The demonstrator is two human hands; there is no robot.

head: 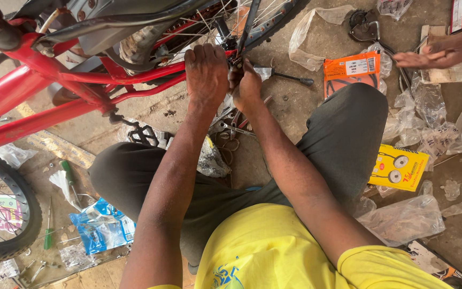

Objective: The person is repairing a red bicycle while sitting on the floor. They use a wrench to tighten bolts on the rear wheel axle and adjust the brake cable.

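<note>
Both hands meet at the rear wheel hub [236,60]: left hand [205,72] curled over it, right hand [248,85] pinched just beside, below the red bicycle frame [81,80]

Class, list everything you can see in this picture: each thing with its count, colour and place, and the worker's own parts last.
bicycle frame: one, red, upper left, lying across the floor
rear wheel: one, black tyre, top centre
front wheel: one, black tyre, lower left
pedal: one, black, below the frame
spanners: a few, silver, on the floor between the knees
orange packet: one, upper right
yellow packet: one, right
blue bag: one, lower left
clear bags: several, right side
screwdrivers: two, green handles, lower left
other person's hand: one, top right
left hand: at the wheel hub
right hand: at the hub, beside the left
</note>
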